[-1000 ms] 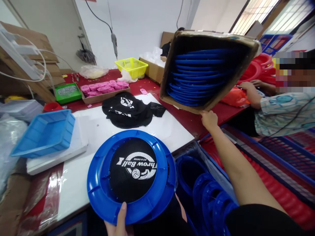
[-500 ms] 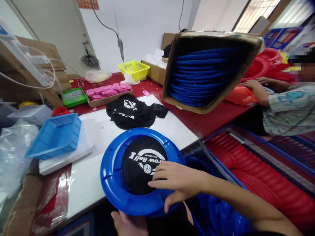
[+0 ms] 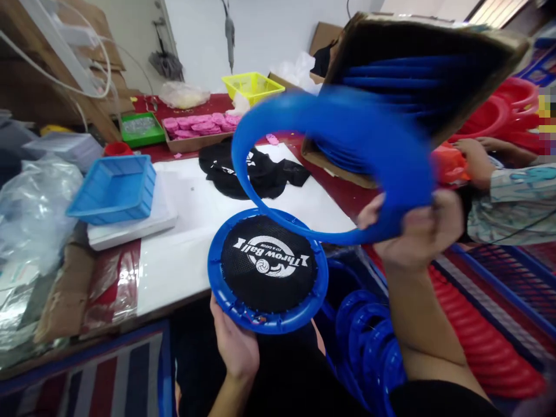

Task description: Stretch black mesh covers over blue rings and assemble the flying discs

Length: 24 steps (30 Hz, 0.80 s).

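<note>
Found a printed black mesh panel (image 3: 269,263) set in a blue lower ring (image 3: 286,323), tilted above the lap near the desk (image 3: 347,200). Noted that ring held up by the grip of the left hand (image 3: 237,344), with fingers mostly hidden beneath. Found a loose blue ring (image 3: 386,168), blurred, clasped in the right hand (image 3: 417,231), raised and overlapping in view. Judged partway: mesh already framed, loose ring unjoined, black printed fabric (image 3: 256,179) on the white board (image 3: 174,255) unframed. Saw more blue rings (image 3: 393,72) inside the carton (image 3: 486,84).

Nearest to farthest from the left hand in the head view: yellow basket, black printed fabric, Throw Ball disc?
1. Throw Ball disc: held in the left hand.
2. Black printed fabric: ahead, on the white board.
3. Yellow basket: behind the fabric, farthest back.
</note>
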Each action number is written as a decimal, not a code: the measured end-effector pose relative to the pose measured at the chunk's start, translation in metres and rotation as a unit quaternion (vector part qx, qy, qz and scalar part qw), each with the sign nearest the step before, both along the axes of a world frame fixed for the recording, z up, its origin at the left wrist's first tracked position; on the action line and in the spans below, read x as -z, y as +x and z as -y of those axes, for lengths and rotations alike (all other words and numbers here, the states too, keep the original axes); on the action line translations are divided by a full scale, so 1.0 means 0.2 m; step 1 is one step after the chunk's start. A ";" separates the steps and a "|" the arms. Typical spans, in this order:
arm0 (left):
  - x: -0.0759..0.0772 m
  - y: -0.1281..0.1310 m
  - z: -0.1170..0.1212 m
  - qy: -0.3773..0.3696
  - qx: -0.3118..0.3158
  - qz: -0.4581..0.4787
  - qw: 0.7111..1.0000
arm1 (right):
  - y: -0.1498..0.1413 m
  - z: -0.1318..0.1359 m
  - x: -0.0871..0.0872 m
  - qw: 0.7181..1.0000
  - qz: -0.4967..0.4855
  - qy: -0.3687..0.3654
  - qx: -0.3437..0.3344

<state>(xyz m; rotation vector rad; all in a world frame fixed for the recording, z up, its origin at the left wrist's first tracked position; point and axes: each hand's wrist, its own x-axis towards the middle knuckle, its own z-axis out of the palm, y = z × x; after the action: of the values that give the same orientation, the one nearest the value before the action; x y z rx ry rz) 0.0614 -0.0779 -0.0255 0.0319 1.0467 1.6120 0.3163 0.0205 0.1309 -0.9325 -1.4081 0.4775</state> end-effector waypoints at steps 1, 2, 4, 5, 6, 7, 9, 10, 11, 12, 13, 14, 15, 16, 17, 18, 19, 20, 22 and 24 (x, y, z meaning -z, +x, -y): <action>-0.02 0.00 0.00 -0.003 0.003 -0.002 1.000 | 0.04 -0.04 -0.01 0.996 -0.067 0.051 0.036; -0.04 0.00 0.00 -0.003 0.008 -0.002 1.000 | 0.08 -0.08 -0.01 0.983 -0.160 0.069 0.060; -0.07 0.00 0.00 0.007 0.020 0.005 1.000 | 0.11 -0.14 0.04 0.951 -0.303 -0.007 0.056; -0.08 -0.01 0.00 0.016 0.026 0.009 0.999 | 0.10 -0.14 0.09 0.934 -0.349 -0.063 0.048; -0.08 -0.01 0.00 0.025 0.031 0.013 0.999 | 0.08 -0.13 0.14 0.921 -0.368 -0.123 0.038; -0.08 -0.02 0.00 0.032 0.033 0.014 0.999 | 0.06 -0.11 0.20 0.913 -0.366 -0.175 0.032; -0.08 -0.02 -0.01 0.041 0.033 0.009 0.999 | 0.00 -0.03 0.32 0.907 -0.309 -0.285 0.016; -0.08 -0.03 -0.01 0.043 0.035 0.005 0.998 | -0.02 0.01 0.37 0.903 -0.273 -0.333 0.007; -0.07 -0.03 -0.01 0.043 0.037 -0.002 0.998 | -0.04 0.05 0.41 0.897 -0.237 -0.373 0.002; -0.07 -0.04 -0.02 0.040 0.041 -0.011 0.998 | -0.04 0.07 0.44 0.894 -0.201 -0.400 0.001; -0.07 -0.04 -0.02 0.032 0.044 -0.021 0.998 | -0.04 0.08 0.47 0.894 -0.165 -0.417 0.004; -0.07 -0.04 -0.02 0.021 0.045 -0.032 0.998 | -0.03 0.08 0.49 0.897 -0.123 -0.425 0.013; -0.08 -0.04 -0.02 0.010 0.045 -0.041 0.998 | -0.01 0.07 0.50 0.905 -0.072 -0.417 0.029; -0.08 -0.05 -0.02 0.002 0.044 -0.047 0.998 | 0.01 0.06 0.51 0.918 -0.007 -0.392 0.054; -0.09 -0.04 -0.02 -0.001 0.040 -0.052 0.998 | 0.03 0.05 0.51 0.930 0.068 -0.349 0.089; -0.11 -0.04 -0.02 0.001 0.036 -0.054 0.998 | 0.05 0.05 0.50 0.937 0.147 -0.288 0.130; -0.12 -0.03 -0.02 0.005 0.030 -0.054 0.998 | 0.06 0.06 0.48 0.936 0.222 -0.217 0.165; -0.14 -0.02 -0.03 0.005 0.024 -0.054 0.998 | 0.05 0.08 0.45 0.930 0.287 -0.151 0.174; -0.17 0.00 -0.05 -0.003 0.015 -0.047 0.999 | 0.01 0.16 0.39 0.918 0.383 -0.062 0.083; -0.21 0.02 -0.08 -0.007 0.009 -0.034 0.999 | -0.07 0.25 0.32 0.879 0.452 -0.025 -0.151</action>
<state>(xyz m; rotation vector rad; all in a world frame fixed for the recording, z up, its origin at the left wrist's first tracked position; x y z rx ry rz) 0.0649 -0.0625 0.0156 0.0873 1.1053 1.5964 0.3022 -0.0295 0.0674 -1.0299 -2.4281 0.3049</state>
